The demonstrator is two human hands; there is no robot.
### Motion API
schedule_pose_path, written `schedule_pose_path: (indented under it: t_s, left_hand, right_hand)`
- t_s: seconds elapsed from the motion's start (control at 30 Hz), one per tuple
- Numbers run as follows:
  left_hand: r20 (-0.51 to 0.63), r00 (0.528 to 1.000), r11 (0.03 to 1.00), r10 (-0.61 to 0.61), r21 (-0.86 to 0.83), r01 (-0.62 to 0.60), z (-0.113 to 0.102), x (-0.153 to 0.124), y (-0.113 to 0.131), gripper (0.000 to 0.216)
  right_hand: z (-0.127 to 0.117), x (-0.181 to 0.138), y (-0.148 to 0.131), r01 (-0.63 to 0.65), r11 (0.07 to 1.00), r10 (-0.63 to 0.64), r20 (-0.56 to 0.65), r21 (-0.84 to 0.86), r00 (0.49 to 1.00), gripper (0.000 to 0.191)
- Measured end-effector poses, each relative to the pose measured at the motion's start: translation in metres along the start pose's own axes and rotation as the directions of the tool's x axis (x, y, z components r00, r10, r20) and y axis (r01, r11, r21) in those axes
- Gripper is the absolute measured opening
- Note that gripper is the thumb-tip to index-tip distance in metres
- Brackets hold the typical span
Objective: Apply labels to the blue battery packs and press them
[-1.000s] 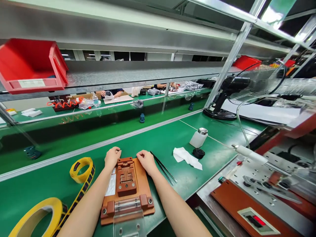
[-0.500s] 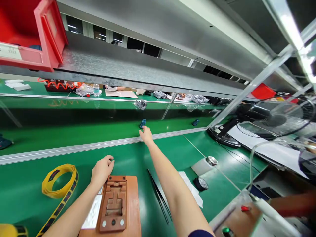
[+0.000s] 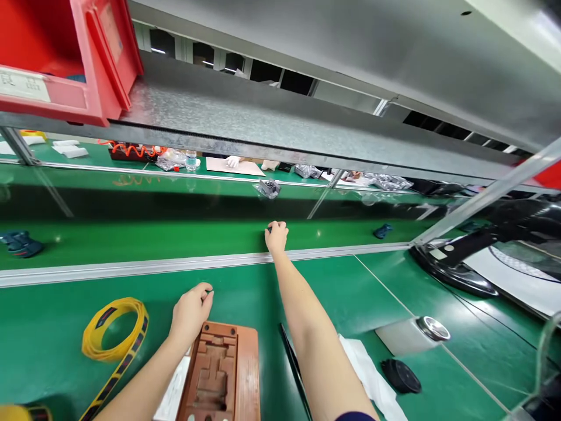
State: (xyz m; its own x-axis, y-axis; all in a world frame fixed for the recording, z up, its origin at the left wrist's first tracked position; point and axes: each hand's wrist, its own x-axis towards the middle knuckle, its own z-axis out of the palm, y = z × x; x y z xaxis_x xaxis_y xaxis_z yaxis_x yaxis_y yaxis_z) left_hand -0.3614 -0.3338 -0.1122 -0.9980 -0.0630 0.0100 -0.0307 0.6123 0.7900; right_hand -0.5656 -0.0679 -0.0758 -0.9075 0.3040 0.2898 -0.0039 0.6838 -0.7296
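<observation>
My right hand [image 3: 277, 237] reaches across to the green ledge behind the metal strip. Its fingers are curled over a small dark blue part [image 3: 269, 229], mostly hidden by them. My left hand [image 3: 190, 310] hovers just past the top left corner of the brown fixture [image 3: 248, 368]. Its thumb and fingers are pinched together, with a tiny dark spot at the tips too small to name. The fixture has a stepped recess. Black tweezers [image 3: 293, 359] lie right of it, partly under my right forearm.
A yellow label roll [image 3: 94, 336] lies at left. On the right are a white bottle [image 3: 405, 336] with a metal top, a black round cap [image 3: 401, 376], a white tissue [image 3: 366, 374] and a black fan [image 3: 464, 245]. A red bin [image 3: 105, 64] sits on the overhead shelf [image 3: 245, 114].
My right hand has closed over the dark blue part that stood before its fingertips. My left hand remains near the fixture's top corner. The view has shifted, moving most things right.
</observation>
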Motion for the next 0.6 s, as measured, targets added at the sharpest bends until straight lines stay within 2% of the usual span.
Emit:
schedule_pose_path:
  t_s: [0.07,0.13,0.2,0.23,0.27,0.3,0.33,0.37,0.4,0.43,0.47,0.5,0.53,0.57,0.6]
  left_hand:
    - [-0.098,0.995,0.964,0.021,-0.261,-0.046,-0.001,0.000,0.004,0.013]
    - [-0.176,0.984,0.877,-0.005,-0.474,-0.080,-0.006,-0.001,0.011,0.020]
    - [-0.199,0.979,0.820,-0.048,-0.567,-0.076,-0.014,-0.002,0.022,0.032]
    - [-0.165,0.984,0.795,-0.061,-0.604,-0.052,-0.020,-0.004,0.029,0.038]
    - [-0.070,0.995,0.743,-0.069,-0.669,0.005,-0.026,-0.006,0.036,0.043]
    - [0.094,0.994,0.659,-0.060,-0.744,0.110,-0.032,-0.010,0.043,0.047]
    - [0.302,0.953,0.544,-0.021,-0.796,0.264,-0.038,-0.015,0.051,0.049]
    - [0.483,0.874,0.420,0.040,-0.802,0.424,-0.043,-0.020,0.058,0.048]
    - [0.603,0.791,0.308,0.102,-0.775,0.552,-0.047,-0.027,0.065,0.046]
    - [0.653,0.746,0.225,0.131,-0.752,0.619,-0.050,-0.034,0.071,0.042]
    - [0.641,0.760,0.182,0.106,-0.764,0.619,-0.051,-0.041,0.077,0.039]
    - [0.595,0.802,0.167,0.052,-0.797,0.580,-0.051,-0.049,0.081,0.035]
    - [0.534,0.846,0.180,-0.009,-0.831,0.526,-0.050,-0.056,0.084,0.033]
    - [0.481,0.875,0.214,-0.059,-0.850,0.481,-0.048,-0.062,0.085,0.032]
    - [0.440,0.894,0.257,-0.087,-0.857,0.446,-0.046,-0.068,0.087,0.033]
  right_hand:
    - [-0.007,-0.018,-0.013,0.035,0.995,-0.041,0.069,0.091,0.997,0.021]
    - [-0.017,-0.044,-0.032,0.073,0.977,-0.114,0.201,0.200,0.973,0.024]
    - [-0.031,-0.078,-0.053,0.095,0.943,-0.207,0.340,0.318,0.917,0.031]
    - [-0.040,-0.097,-0.064,0.103,0.917,-0.265,0.399,0.384,0.877,0.034]
    - [-0.049,-0.116,-0.073,0.109,0.880,-0.339,0.450,0.462,0.826,0.036]
    - [-0.058,-0.134,-0.082,0.111,0.817,-0.445,0.497,0.566,0.745,0.037]
    - [-0.067,-0.151,-0.089,0.107,0.767,-0.530,0.530,0.633,0.661,0.036]
    - [-0.075,-0.166,-0.095,0.105,0.729,-0.588,0.540,0.677,0.602,0.035]
    - [-0.081,-0.179,-0.099,0.105,0.707,-0.614,0.533,0.700,0.582,0.035]
    - [-0.086,-0.190,-0.102,0.113,0.707,-0.605,0.514,0.698,0.608,0.036]
    - [-0.090,-0.200,-0.105,0.130,0.716,-0.579,0.479,0.686,0.660,0.039]
    - [-0.093,-0.210,-0.106,0.159,0.728,-0.552,0.433,0.666,0.712,0.043]
    - [-0.096,-0.218,-0.108,0.205,0.744,-0.541,0.393,0.636,0.743,0.049]
    - [-0.099,-0.227,-0.109,0.268,0.759,-0.554,0.372,0.593,0.745,0.057]
    - [-0.100,-0.235,-0.110,0.343,0.771,-0.582,0.376,0.537,0.721,0.068]
